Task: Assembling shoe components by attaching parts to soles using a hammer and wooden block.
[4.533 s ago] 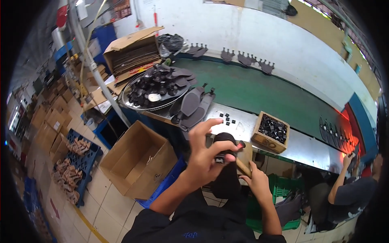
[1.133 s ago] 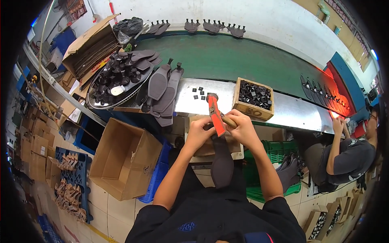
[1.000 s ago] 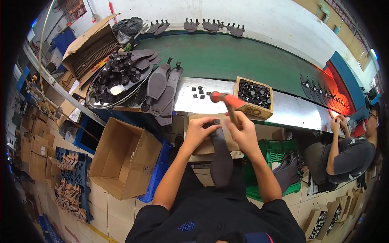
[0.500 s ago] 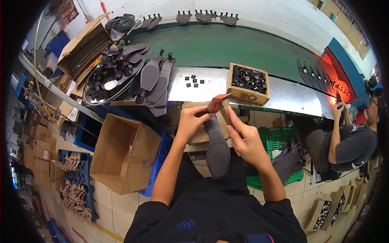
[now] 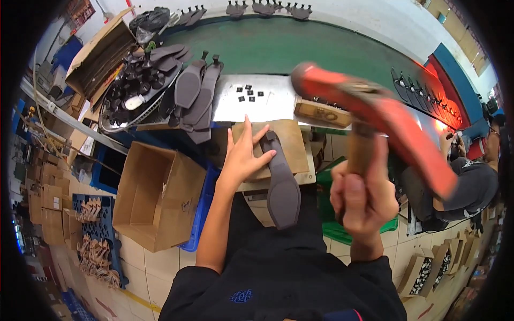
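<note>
A dark grey high-heeled shoe sole lies underside up, its heel end over a tan padded work block and its toe toward my lap. Beside the heel, my left hand has its fingers spread, with the thumb and index finger close around the heel; whether they touch it I cannot tell. My right hand is closed round the wooden handle of a hammer. The hammer's red head is raised high, close to the camera and blurred, and hides part of the small-parts box.
Several small black square pieces lie on the metal ledge near a wooden box. Stacked soles and a wire basket of heels stand left. A cardboard box is at lower left. A co-worker sits at right.
The hammer has risen from the heel up to the right, toward the camera. My left hand has gone from a pinch near the heel to spread fingers.
</note>
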`<state>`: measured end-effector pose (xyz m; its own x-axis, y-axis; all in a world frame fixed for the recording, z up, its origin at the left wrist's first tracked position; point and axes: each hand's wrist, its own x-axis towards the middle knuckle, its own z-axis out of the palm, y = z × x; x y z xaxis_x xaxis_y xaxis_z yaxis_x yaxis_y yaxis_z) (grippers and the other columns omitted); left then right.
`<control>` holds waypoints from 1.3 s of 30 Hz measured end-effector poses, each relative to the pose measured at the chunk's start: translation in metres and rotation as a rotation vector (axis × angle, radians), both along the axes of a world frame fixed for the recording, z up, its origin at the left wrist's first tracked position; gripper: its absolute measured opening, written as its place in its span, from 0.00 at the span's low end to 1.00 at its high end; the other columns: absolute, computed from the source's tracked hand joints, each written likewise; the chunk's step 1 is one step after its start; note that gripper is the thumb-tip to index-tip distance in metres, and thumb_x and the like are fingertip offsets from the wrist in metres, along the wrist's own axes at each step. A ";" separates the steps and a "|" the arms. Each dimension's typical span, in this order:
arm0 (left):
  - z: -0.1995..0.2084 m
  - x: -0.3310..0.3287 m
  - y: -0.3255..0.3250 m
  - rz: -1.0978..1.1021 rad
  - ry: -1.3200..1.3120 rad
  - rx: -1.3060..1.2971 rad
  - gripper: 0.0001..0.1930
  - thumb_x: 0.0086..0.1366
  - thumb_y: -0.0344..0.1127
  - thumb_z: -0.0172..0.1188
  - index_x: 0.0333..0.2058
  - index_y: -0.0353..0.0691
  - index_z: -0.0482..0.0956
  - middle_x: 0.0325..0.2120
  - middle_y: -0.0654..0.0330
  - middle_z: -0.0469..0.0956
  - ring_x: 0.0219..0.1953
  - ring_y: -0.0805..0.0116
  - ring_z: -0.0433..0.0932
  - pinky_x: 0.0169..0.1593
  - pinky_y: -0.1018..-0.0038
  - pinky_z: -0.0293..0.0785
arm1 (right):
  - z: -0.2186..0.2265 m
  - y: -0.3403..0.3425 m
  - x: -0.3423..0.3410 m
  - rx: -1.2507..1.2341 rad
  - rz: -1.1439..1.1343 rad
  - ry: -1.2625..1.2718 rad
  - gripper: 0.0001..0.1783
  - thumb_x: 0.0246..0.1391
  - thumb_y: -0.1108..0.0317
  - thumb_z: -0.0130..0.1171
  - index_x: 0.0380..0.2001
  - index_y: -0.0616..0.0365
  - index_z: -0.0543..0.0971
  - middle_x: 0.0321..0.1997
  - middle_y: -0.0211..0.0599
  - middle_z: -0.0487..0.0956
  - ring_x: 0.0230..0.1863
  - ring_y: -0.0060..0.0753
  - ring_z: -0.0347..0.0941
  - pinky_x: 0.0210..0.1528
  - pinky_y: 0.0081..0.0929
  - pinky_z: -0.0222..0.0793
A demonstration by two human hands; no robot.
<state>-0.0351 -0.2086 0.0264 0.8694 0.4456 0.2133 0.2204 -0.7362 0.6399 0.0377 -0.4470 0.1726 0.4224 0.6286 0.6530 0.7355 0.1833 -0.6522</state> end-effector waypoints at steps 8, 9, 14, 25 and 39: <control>-0.003 0.004 -0.010 0.048 -0.083 0.101 0.25 0.59 0.50 0.65 0.55 0.54 0.80 0.47 0.63 0.83 0.68 0.51 0.64 0.71 0.34 0.32 | -0.029 0.014 0.012 -0.241 0.010 0.370 0.31 0.64 0.75 0.56 0.69 0.62 0.64 0.33 0.42 0.83 0.26 0.22 0.73 0.32 0.22 0.72; -0.001 0.002 -0.010 0.076 -0.154 0.136 0.20 0.61 0.47 0.64 0.52 0.51 0.83 0.41 0.63 0.85 0.66 0.52 0.68 0.71 0.35 0.33 | -0.032 0.011 0.009 -0.185 0.003 0.342 0.30 0.65 0.75 0.55 0.68 0.65 0.64 0.34 0.44 0.83 0.26 0.22 0.74 0.32 0.23 0.73; 0.066 -0.052 -0.073 -0.302 -0.365 -0.466 0.10 0.59 0.31 0.67 0.40 0.36 0.86 0.29 0.53 0.83 0.38 0.58 0.84 0.43 0.68 0.77 | -0.045 0.030 0.035 -0.169 -0.023 -0.297 0.30 0.61 0.77 0.57 0.67 0.57 0.68 0.41 0.45 0.78 0.31 0.42 0.79 0.34 0.33 0.77; 0.109 -0.114 -0.112 -0.494 -0.125 -1.068 0.13 0.70 0.35 0.55 0.38 0.31 0.83 0.36 0.54 0.82 0.40 0.65 0.80 0.46 0.73 0.74 | -0.043 0.011 0.023 -0.361 0.718 0.156 0.19 0.59 0.65 0.63 0.49 0.66 0.80 0.49 0.48 0.81 0.50 0.49 0.79 0.52 0.38 0.74; 0.089 -0.088 -0.140 -1.319 0.106 -1.620 0.23 0.78 0.48 0.45 0.40 0.32 0.80 0.31 0.58 0.79 0.38 0.71 0.76 0.46 0.74 0.70 | -0.006 -0.003 0.018 -0.174 1.207 -0.033 0.22 0.63 0.57 0.61 0.30 0.72 0.80 0.30 0.47 0.77 0.25 0.40 0.74 0.22 0.28 0.71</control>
